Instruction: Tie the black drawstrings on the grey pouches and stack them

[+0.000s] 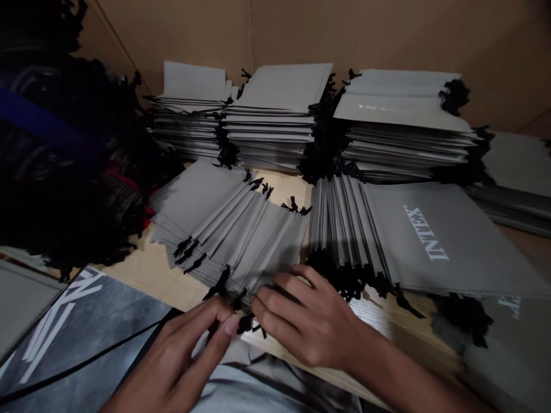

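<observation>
Going by the head cam, my left hand point(189, 350) is loosely curled with its fingertips point(230, 325) right by the black drawstring cords point(245, 322), and I can't tell if it's actually pinching one. My right hand point(301, 318) is half-closed, its fingers point(275, 304) lying on the near edge of the fanned grey drawstring pouches point(232, 229), though I can't tell if it's gripping anything. That fan sits straight ahead on the wooden table point(284, 186), long axis running left to right, and the right hand's nearer. Just right of it is a second fanned row printed INTEX point(422, 235), then tall stacks of pouches point(275, 115) against a cardboard wall point(387, 34).
</observation>
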`<control>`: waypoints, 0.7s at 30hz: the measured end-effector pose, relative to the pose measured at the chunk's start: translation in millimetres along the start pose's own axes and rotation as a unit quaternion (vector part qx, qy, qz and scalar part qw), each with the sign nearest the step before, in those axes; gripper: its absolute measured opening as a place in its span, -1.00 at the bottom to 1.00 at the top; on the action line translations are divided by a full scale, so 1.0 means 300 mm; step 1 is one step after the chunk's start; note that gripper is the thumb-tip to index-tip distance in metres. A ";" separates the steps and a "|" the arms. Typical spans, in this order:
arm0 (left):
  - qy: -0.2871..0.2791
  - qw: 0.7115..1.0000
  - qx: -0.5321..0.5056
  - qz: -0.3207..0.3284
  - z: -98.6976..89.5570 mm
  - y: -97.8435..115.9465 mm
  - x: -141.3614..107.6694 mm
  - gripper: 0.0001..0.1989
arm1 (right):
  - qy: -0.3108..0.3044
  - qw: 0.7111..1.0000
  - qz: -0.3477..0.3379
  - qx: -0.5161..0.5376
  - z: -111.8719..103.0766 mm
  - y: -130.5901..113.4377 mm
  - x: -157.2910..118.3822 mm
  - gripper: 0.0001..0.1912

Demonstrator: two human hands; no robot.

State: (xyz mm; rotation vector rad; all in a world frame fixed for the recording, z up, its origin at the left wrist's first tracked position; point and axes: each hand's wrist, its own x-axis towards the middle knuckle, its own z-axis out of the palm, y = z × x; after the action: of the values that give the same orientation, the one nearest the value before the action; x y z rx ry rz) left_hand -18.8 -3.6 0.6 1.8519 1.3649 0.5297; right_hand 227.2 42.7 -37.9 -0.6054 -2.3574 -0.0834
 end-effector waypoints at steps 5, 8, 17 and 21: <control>0.031 0.998 -0.052 -0.027 0.010 -0.028 -0.013 -0.65 | 0.000 1.000 -0.010 0.013 0.002 0.002 0.000 -0.66; 0.061 0.989 -0.102 -0.092 0.017 -0.019 -0.020 -0.59 | 0.016 1.000 -0.010 0.013 0.006 0.003 -0.001 -0.68; 0.054 0.992 -0.089 -0.066 0.027 -0.002 0.001 -0.63 | 0.038 0.990 0.093 0.103 0.001 -0.023 0.026 -0.79; 0.030 0.998 -0.047 -0.023 0.033 -0.008 -0.002 -0.63 | 0.057 0.985 0.106 0.121 -0.003 -0.047 0.044 -0.86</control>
State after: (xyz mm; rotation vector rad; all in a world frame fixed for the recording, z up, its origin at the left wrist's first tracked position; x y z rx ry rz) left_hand -13.6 -7.1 -7.4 1.7374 1.3960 0.6194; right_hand 212.9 35.3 -27.3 -0.7068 -2.1377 0.2550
